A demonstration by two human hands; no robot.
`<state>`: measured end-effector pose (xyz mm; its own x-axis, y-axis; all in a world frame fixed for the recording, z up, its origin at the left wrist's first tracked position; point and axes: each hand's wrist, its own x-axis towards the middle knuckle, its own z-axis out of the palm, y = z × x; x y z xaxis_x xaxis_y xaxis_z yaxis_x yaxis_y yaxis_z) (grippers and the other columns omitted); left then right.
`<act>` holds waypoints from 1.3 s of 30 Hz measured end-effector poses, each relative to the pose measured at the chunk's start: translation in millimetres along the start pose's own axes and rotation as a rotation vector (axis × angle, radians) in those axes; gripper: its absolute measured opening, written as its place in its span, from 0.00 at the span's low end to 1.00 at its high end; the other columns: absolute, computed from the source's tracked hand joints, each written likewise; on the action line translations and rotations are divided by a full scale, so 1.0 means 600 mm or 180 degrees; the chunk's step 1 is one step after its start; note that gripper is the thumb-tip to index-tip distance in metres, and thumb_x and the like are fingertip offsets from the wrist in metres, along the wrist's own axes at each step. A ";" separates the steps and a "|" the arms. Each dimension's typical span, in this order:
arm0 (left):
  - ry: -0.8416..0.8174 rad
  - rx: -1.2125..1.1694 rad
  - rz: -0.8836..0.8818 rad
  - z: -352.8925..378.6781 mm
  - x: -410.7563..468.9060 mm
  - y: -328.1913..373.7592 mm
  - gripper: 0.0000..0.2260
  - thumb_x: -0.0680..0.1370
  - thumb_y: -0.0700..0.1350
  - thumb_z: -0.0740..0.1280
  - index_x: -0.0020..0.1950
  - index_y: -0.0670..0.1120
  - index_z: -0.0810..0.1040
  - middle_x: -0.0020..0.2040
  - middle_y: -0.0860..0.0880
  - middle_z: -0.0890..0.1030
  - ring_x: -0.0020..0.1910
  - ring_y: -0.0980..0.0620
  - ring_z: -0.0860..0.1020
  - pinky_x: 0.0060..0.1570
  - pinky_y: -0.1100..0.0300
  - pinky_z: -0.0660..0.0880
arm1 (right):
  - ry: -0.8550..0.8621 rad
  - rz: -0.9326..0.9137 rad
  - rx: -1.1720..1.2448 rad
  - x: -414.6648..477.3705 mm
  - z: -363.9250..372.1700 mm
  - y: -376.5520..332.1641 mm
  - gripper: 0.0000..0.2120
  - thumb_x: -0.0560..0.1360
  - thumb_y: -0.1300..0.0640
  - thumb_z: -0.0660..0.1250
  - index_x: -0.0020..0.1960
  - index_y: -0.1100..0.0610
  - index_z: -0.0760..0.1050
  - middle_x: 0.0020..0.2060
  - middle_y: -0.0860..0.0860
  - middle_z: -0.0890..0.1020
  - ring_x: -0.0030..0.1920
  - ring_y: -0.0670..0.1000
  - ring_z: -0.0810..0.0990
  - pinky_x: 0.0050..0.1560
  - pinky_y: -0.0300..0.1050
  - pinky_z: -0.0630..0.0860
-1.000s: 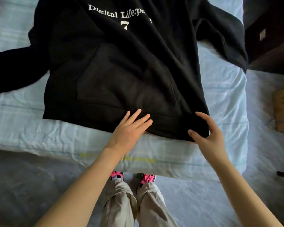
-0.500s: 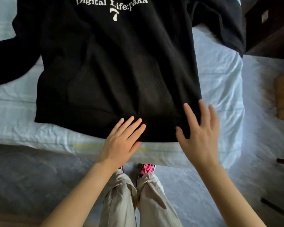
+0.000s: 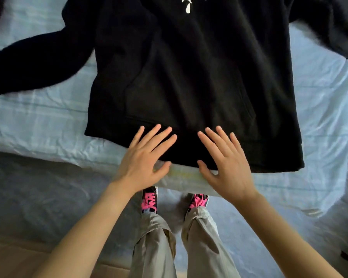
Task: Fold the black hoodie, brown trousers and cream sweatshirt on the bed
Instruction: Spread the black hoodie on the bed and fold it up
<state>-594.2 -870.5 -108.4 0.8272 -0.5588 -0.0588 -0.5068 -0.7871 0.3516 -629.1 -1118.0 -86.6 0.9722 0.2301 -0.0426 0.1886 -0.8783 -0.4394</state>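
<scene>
1. On the bed, front up: black hoodie, body spread flat, hem at the near edge, sleeves out to either side.
2. Left hand: fingers straight and spread, lying on the hem's middle, gripping nothing.
3. Right hand: likewise flat and empty; half a second ago nearer the hem's right corner, now just beside the left.
4. Judgement: smoothing looks nearly finished; no fold made yet.

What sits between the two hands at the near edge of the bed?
Head view: only the hem of the black hoodie lies between the left hand and right hand, with pale bed sheet just below it.
</scene>
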 end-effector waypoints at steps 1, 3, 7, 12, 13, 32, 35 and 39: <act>0.0040 0.0010 -0.0087 -0.015 -0.014 -0.026 0.28 0.77 0.53 0.62 0.77 0.50 0.66 0.78 0.50 0.63 0.79 0.49 0.57 0.78 0.45 0.48 | 0.0009 -0.0092 0.0118 0.013 0.009 -0.028 0.28 0.78 0.50 0.65 0.77 0.54 0.67 0.75 0.52 0.70 0.79 0.56 0.61 0.80 0.55 0.53; 0.0080 0.0056 -0.0188 -0.039 -0.033 -0.075 0.29 0.74 0.48 0.65 0.76 0.48 0.68 0.77 0.49 0.66 0.78 0.48 0.59 0.77 0.43 0.49 | -0.0067 -0.0214 0.0307 0.036 0.036 -0.078 0.28 0.77 0.55 0.69 0.75 0.57 0.70 0.74 0.53 0.72 0.78 0.57 0.64 0.79 0.56 0.55; 0.0164 0.0250 -0.0175 -0.049 -0.030 -0.133 0.27 0.73 0.39 0.67 0.73 0.47 0.72 0.75 0.49 0.68 0.76 0.44 0.63 0.75 0.38 0.55 | -0.0214 -0.0104 0.0203 0.061 0.090 -0.119 0.28 0.75 0.58 0.72 0.74 0.59 0.72 0.73 0.56 0.73 0.76 0.59 0.66 0.76 0.63 0.61; 0.0150 0.0403 0.0203 -0.053 -0.017 -0.158 0.20 0.75 0.32 0.64 0.66 0.40 0.78 0.69 0.43 0.76 0.67 0.36 0.74 0.65 0.36 0.70 | 0.0109 -0.0131 -0.0311 0.065 0.111 -0.123 0.21 0.74 0.70 0.73 0.66 0.65 0.78 0.66 0.59 0.80 0.69 0.63 0.76 0.69 0.67 0.70; 0.0239 0.0386 0.0274 -0.063 -0.018 -0.158 0.19 0.75 0.31 0.60 0.64 0.39 0.80 0.66 0.42 0.78 0.64 0.35 0.76 0.62 0.36 0.73 | 0.0173 -0.0112 -0.0277 0.068 0.105 -0.125 0.21 0.73 0.73 0.72 0.65 0.65 0.78 0.65 0.59 0.80 0.68 0.62 0.77 0.68 0.66 0.71; 0.0661 -0.0135 -0.0963 -0.093 -0.029 -0.204 0.22 0.82 0.50 0.60 0.75 0.47 0.68 0.77 0.45 0.65 0.76 0.42 0.62 0.74 0.45 0.59 | 0.0032 0.0178 0.0026 0.120 0.096 -0.222 0.22 0.84 0.53 0.57 0.78 0.54 0.66 0.77 0.53 0.68 0.79 0.57 0.61 0.78 0.58 0.57; 0.0323 0.0439 -0.0756 -0.064 -0.008 -0.242 0.24 0.83 0.53 0.55 0.79 0.49 0.61 0.80 0.48 0.58 0.79 0.44 0.55 0.77 0.43 0.53 | 0.0234 0.0372 -0.0137 0.207 0.137 -0.232 0.24 0.85 0.50 0.53 0.81 0.50 0.59 0.80 0.50 0.61 0.81 0.55 0.54 0.79 0.58 0.50; 0.0138 0.0399 -0.0995 -0.021 -0.030 -0.269 0.26 0.84 0.57 0.47 0.81 0.52 0.52 0.81 0.49 0.53 0.80 0.47 0.49 0.77 0.42 0.50 | 0.0151 0.0664 -0.0496 0.233 0.188 -0.215 0.26 0.84 0.46 0.48 0.82 0.47 0.54 0.81 0.48 0.57 0.81 0.53 0.51 0.80 0.61 0.49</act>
<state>-524.4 -730.2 -152.5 0.9555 -0.2758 -0.1048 -0.2506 -0.9461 0.2051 -533.3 -925.2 -137.0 0.9970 0.0207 -0.0740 -0.0010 -0.9595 -0.2819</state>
